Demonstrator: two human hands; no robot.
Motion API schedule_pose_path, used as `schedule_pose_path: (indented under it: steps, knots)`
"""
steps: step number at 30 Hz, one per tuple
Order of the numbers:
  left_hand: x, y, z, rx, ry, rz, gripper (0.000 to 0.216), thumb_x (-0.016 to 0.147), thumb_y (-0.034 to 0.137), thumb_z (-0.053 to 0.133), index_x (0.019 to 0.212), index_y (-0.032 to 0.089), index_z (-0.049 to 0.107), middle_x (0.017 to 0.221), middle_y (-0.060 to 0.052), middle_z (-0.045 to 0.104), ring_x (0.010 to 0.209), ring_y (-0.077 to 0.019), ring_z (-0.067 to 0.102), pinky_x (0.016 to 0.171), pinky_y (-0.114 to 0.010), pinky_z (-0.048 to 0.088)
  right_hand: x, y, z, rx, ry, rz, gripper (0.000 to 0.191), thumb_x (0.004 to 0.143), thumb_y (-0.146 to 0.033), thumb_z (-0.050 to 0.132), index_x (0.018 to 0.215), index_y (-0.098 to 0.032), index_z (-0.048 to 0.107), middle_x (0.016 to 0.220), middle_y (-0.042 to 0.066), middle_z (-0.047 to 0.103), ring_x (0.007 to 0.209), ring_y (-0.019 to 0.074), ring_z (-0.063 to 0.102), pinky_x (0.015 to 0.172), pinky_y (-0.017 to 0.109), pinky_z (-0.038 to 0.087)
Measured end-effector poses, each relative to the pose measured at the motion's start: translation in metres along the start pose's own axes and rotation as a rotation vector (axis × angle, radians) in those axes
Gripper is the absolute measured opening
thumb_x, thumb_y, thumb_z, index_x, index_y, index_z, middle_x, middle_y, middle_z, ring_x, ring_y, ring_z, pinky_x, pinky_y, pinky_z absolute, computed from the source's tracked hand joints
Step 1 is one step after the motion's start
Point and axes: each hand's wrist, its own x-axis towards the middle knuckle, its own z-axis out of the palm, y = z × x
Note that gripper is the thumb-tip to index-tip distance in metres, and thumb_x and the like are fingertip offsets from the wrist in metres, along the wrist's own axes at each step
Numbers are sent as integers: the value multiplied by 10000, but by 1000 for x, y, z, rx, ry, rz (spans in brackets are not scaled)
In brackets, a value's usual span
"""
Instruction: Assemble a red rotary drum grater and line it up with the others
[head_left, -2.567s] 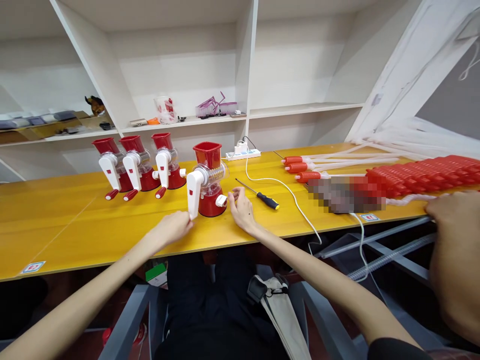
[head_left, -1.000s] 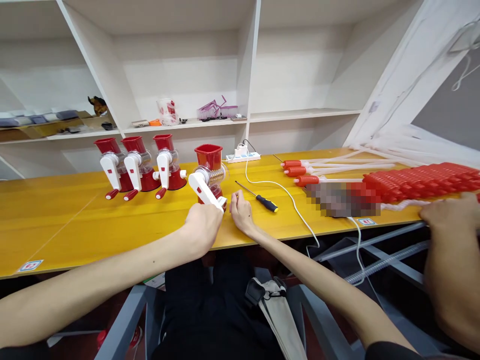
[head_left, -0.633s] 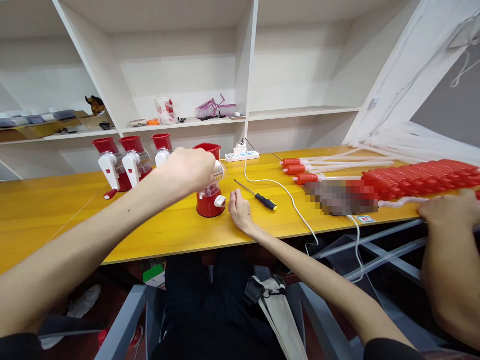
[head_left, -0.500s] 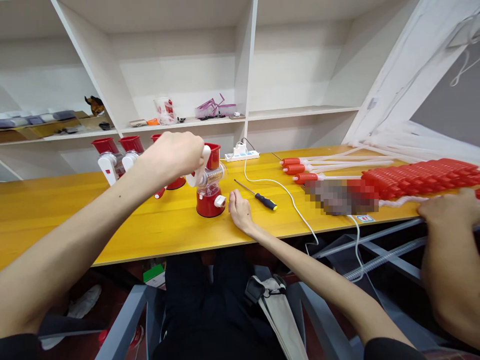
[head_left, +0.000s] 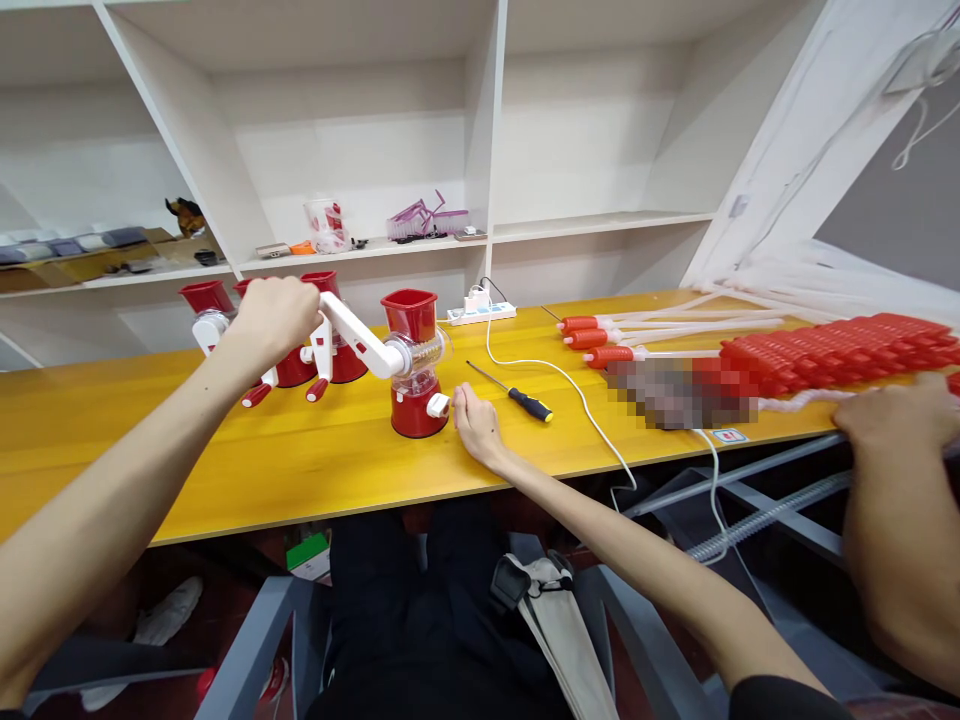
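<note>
A red and white rotary grater (head_left: 418, 408) with a clear drum housing stands upright on the yellow table. My left hand (head_left: 279, 318) is closed around the end of its white crank arm (head_left: 361, 336), which points up and left; the grip itself is hidden in my fingers. My right hand (head_left: 477, 430) lies on the table just right of the base, fingers curled, close by the white knob (head_left: 438, 405). Whether those fingers hold anything is hidden. A screwdriver (head_left: 531, 403) with a dark and yellow handle lies right of that hand.
More graters (head_left: 346, 362) stand at the left, partly behind my left arm. A power strip (head_left: 482, 314) and white cable are behind. Red-handled white rods (head_left: 611, 356) and a red pile (head_left: 840, 355) lie right, near another person's hand (head_left: 896, 415). Shelves rise behind.
My left hand has swung left and slightly down, turning the crank arm away from the grater's top, which is now uncovered. My right hand stays in place beside the base.
</note>
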Motion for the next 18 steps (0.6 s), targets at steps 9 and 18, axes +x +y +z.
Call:
schedule_pose_path:
  steps: [9, 18]
  knots:
    - [-92, 89, 85, -219, -429, 224, 325, 940, 193, 409, 1078, 91, 685, 1110, -218, 728, 1037, -322, 724, 832, -357, 551, 0, -1, 0, -2, -13, -5, 352, 1058, -356, 216, 863, -231, 482, 673, 21, 635, 561, 199, 571, 572, 293, 277]
    - [-130, 141, -34, -81, -270, 417, 374, 824, -78, 373, 999, 47, 678, 887, -199, 731, 880, -299, 750, 701, -321, 574, 1, -1, 1, -30, -19, 8, 336, 1060, -333, 249, 877, -226, 509, 751, 40, 676, 613, 202, 606, 579, 283, 277]
